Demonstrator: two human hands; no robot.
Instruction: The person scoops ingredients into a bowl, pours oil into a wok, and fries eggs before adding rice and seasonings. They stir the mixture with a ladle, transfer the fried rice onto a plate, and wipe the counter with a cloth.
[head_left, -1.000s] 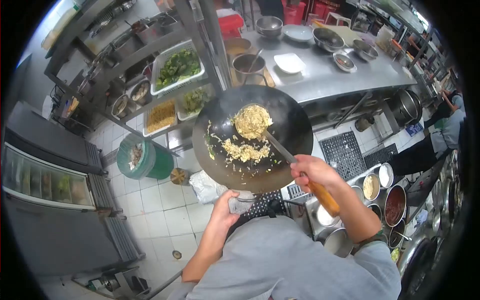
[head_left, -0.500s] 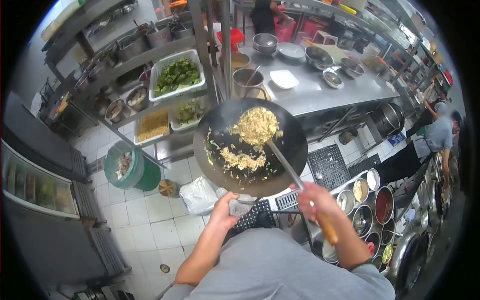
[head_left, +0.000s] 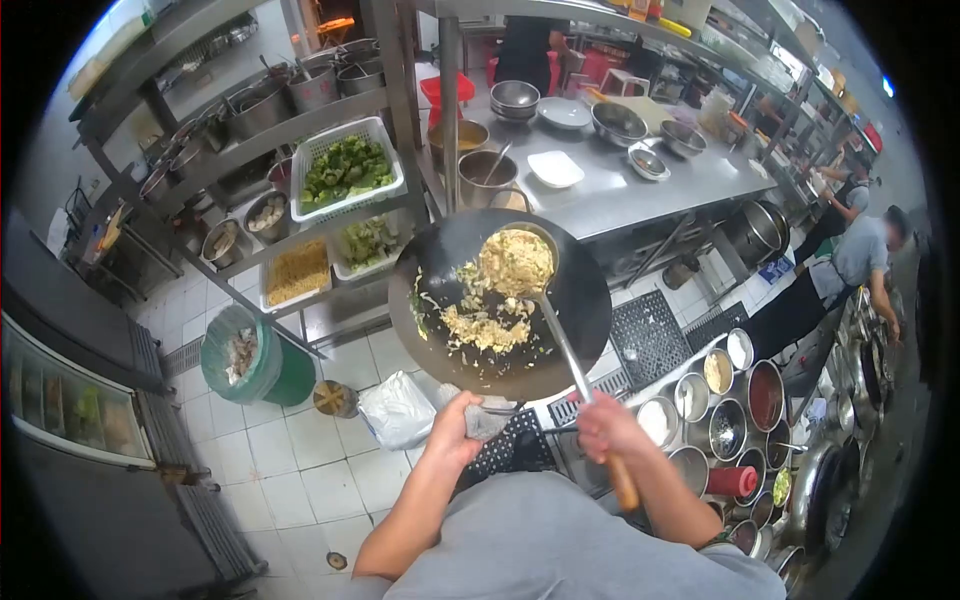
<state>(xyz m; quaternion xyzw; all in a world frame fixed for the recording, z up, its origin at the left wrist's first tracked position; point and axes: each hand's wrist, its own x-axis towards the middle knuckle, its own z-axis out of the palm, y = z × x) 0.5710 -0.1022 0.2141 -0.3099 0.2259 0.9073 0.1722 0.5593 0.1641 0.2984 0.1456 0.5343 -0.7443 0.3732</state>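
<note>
A dark wok (head_left: 575, 290) is held out in front of me, tilted toward my view. My left hand (head_left: 456, 428) is closed round a grey cloth (head_left: 486, 421) at the wok's near rim, where a bit of metal handle shows. My right hand (head_left: 608, 428) grips a long-handled ladle (head_left: 565, 348) by its shaft, just above the wooden end. Its round bowl sits inside the wok, heaped with yellowish fried rice (head_left: 517, 263). Looser rice with egg and green bits (head_left: 488, 330) lies on the wok's surface below the bowl.
Beyond the wok stands a steel table (head_left: 620, 190) with a white plate (head_left: 556, 169), bowls and pots. Left are a basket of broccoli (head_left: 345, 170) and a green bin (head_left: 275, 365). Several ingredient pots (head_left: 766, 395) stand right. A co-worker (head_left: 850, 260) works at the far right.
The ladle's shaft has swung more upright, and my right hand has shifted slightly left and down. The heap in the ladle has moved a little lower. The view has shifted slightly.
</note>
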